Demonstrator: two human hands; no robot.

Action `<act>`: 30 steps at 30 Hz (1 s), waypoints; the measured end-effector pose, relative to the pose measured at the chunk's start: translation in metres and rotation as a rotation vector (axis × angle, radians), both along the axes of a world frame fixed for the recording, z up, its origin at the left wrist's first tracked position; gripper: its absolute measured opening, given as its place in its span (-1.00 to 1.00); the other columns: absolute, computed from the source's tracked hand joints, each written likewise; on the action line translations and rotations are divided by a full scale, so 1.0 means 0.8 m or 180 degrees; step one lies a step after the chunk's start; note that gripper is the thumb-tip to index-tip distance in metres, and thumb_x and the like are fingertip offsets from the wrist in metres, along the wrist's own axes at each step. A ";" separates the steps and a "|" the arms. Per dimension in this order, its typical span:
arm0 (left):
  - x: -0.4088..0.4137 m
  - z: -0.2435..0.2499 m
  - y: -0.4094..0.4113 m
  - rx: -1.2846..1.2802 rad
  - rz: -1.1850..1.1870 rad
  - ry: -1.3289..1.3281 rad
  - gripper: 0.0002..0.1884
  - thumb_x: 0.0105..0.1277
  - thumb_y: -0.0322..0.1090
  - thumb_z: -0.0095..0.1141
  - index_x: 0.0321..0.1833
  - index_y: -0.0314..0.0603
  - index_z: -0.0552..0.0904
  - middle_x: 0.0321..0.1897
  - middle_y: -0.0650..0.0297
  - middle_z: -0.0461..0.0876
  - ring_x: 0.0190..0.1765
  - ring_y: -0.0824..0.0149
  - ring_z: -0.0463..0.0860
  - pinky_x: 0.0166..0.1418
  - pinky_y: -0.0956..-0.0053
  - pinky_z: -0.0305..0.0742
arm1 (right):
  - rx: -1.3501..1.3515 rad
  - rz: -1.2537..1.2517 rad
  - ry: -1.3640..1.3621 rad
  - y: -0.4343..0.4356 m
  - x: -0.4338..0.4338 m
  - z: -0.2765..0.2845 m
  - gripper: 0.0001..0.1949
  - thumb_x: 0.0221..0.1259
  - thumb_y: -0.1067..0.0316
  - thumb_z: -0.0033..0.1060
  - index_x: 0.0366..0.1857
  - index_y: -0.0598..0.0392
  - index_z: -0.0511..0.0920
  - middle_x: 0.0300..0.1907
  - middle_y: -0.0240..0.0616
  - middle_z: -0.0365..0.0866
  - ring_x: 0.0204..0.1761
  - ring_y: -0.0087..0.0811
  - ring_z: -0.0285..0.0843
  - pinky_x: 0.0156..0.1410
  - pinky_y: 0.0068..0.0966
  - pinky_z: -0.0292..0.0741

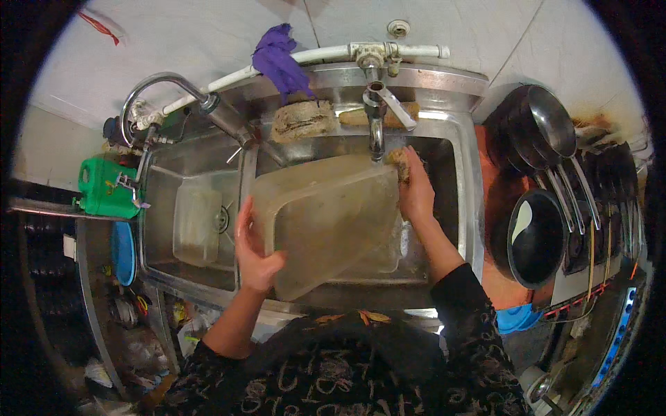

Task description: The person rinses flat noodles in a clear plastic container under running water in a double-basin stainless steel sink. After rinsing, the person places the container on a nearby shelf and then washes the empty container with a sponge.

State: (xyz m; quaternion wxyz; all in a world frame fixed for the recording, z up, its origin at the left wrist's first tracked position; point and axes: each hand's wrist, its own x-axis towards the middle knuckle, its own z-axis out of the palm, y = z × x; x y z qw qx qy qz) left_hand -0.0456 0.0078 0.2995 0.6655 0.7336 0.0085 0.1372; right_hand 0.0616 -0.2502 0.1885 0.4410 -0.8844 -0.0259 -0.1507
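A large translucent plastic container [333,223] is tilted over the right basin [452,208] of a stainless steel double sink. My left hand [258,260] grips its left rim, thumb toward me and fingers along the outer side. At the far right corner, my right hand [418,187] presses a yellowish scrubbing sponge [399,158] against the container's edge. The sponge is partly hidden behind my fingers. Just above that corner hangs the spout of a lever tap [375,140]. In the left basin lies another translucent plastic container [197,223], near the drain.
A curved faucet [171,78] arches over the left basin. Behind the sink sit a worn sponge block [304,120] and a purple cloth [281,60] over a white pipe. Stacked black pans [536,125] and a black pot [538,239] stand right; a green jerrycan [106,187] stands left.
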 end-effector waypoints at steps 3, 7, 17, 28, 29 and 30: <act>-0.011 -0.012 0.012 -0.0093 0.0000 -0.0053 0.02 -0.32 -0.33 0.23 0.34 -0.31 0.05 0.27 0.15 0.16 0.32 0.20 0.16 0.37 0.31 0.02 | 0.0222 -0.0234 0.0375 -0.003 0.010 -0.012 -0.48 0.02 0.52 0.03 0.16 -0.08 0.32 0.11 -0.14 0.41 0.12 -0.15 0.38 0.17 -0.37 0.33; -0.028 -0.037 0.033 0.0111 -0.0032 -0.0099 0.07 -0.32 -0.28 0.28 0.37 -0.24 0.00 0.27 0.13 0.15 0.33 0.15 0.14 0.36 0.30 0.03 | 0.0361 -0.0392 0.1249 0.007 0.004 -0.014 -0.50 -0.01 0.38 0.12 0.12 -0.22 0.36 -0.05 -0.16 0.52 -0.04 -0.11 0.49 0.01 -0.27 0.41; 0.022 -0.019 0.027 0.3389 -0.0877 0.0659 -0.12 -0.11 -0.28 0.26 0.35 -0.07 0.11 0.26 -0.03 0.15 0.32 -0.03 0.12 0.35 0.24 0.07 | -0.0774 -0.0064 -0.0086 0.037 0.008 0.054 -0.57 -0.16 0.53 0.11 -0.08 -0.11 0.49 -0.17 -0.25 0.54 -0.17 -0.14 0.50 -0.15 -0.29 0.43; 0.097 -0.034 -0.056 0.2390 -0.0636 0.0144 -0.45 -0.02 -0.61 -0.02 0.15 -0.21 0.41 0.23 0.14 0.33 0.29 0.16 0.28 0.30 0.38 0.23 | -0.0515 0.0508 -0.0741 0.081 -0.018 0.085 -0.48 -0.30 0.60 0.14 -0.08 -0.07 0.48 -0.12 -0.28 0.53 -0.10 -0.19 0.48 -0.05 -0.31 0.38; 0.092 -0.032 -0.052 0.2191 -0.0520 0.0162 -0.44 -0.03 -0.63 -0.04 0.15 -0.21 0.42 0.23 0.13 0.33 0.30 0.17 0.27 0.32 0.39 0.21 | -0.0415 0.0516 -0.0641 0.074 -0.020 0.078 -0.50 -0.27 0.60 0.10 -0.08 -0.05 0.47 -0.11 -0.28 0.53 -0.10 -0.18 0.48 -0.02 -0.31 0.38; 0.088 -0.028 -0.042 0.1993 -0.0401 0.0158 -0.43 -0.03 -0.66 -0.06 0.15 -0.21 0.42 0.22 0.12 0.33 0.31 0.17 0.26 0.33 0.39 0.19 | -0.0316 0.0519 -0.0565 0.063 -0.021 0.067 -0.52 -0.24 0.60 0.06 -0.08 -0.03 0.46 -0.09 -0.28 0.52 -0.09 -0.17 0.48 0.00 -0.31 0.38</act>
